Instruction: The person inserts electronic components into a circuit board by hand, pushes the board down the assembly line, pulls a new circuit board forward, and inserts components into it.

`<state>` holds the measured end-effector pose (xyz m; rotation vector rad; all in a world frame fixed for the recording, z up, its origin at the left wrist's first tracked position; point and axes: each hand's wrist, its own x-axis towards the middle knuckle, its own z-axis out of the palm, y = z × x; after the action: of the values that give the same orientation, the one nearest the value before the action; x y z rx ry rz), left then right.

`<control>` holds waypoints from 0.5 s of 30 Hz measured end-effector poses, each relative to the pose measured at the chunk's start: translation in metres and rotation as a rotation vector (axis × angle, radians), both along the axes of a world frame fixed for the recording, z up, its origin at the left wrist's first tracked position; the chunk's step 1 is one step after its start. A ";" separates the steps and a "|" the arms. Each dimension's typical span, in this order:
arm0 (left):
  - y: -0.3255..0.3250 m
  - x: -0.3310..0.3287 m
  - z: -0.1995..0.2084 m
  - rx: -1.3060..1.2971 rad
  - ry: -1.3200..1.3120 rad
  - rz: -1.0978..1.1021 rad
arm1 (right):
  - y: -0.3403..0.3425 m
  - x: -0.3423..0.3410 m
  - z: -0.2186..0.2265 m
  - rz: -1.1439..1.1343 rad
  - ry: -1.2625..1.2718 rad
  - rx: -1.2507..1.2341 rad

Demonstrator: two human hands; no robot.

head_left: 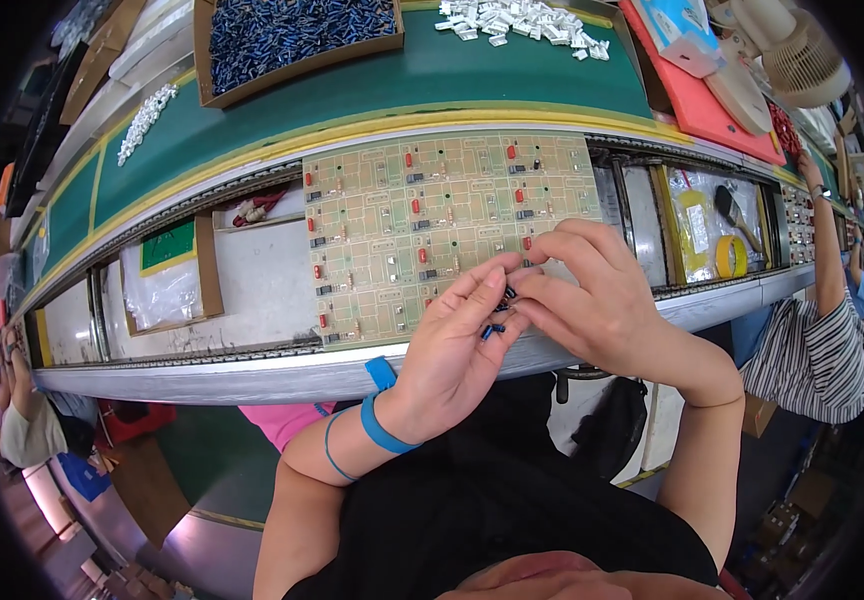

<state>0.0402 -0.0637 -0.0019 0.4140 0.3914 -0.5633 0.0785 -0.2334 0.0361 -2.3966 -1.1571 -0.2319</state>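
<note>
Hands meet over the circuit panel

Your left hand and right hand come together at the near edge of the tan circuit board panel, which lies on the conveyor line in front of you. Left fingers are curled around a few small blue components, two of which show just below the fingertips. Right fingers are pinched together on one small dark-blue part right where the two hands touch. That pinch sits just over the lower right corner of the panel, touching or nearly touching it; you cannot tell which.

A blue wrist strap wraps your left wrist, with a thin blue cord trailing along the forearm.

Beyond your fingers, across the panel, the green desk carries a cardboard tray of blue components to the far left and a heap of white plastic parts straight ahead. A red tray lies to the far right of them. Red and dark parts are already seated in rows on the panel.

To the right of your right hand, well apart, another person's arm in a striped sleeve reaches up to the line, near a yellow tape roll under the rail.
</note>
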 end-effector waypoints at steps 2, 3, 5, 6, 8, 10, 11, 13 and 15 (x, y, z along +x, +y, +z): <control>-0.001 -0.003 -0.002 0.007 0.005 -0.019 | -0.002 -0.003 -0.001 -0.021 0.014 -0.010; -0.002 -0.004 -0.002 0.016 0.009 -0.041 | -0.003 -0.004 -0.001 -0.019 0.014 -0.012; -0.003 -0.005 -0.002 0.017 -0.004 -0.056 | -0.006 -0.006 0.000 -0.002 -0.004 -0.025; -0.004 -0.005 -0.001 0.022 -0.017 -0.073 | -0.007 -0.006 0.000 -0.002 -0.004 -0.030; -0.005 -0.004 0.004 0.004 -0.019 -0.085 | -0.009 -0.007 -0.001 0.006 -0.017 -0.007; -0.004 -0.005 0.007 -0.015 -0.023 -0.096 | -0.012 -0.006 -0.001 0.010 0.009 0.031; -0.004 -0.006 0.007 -0.012 -0.037 -0.094 | -0.013 -0.005 -0.001 0.015 0.034 0.074; -0.002 -0.008 0.009 -0.017 -0.054 -0.094 | -0.019 -0.004 0.003 -0.001 0.112 0.122; 0.001 -0.007 0.012 0.064 0.031 -0.096 | -0.027 -0.002 0.005 -0.020 0.190 0.168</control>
<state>0.0331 -0.0624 0.0101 0.4877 0.4217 -0.6519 0.0767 -0.2599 0.0408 -2.2297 -0.9881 -0.1010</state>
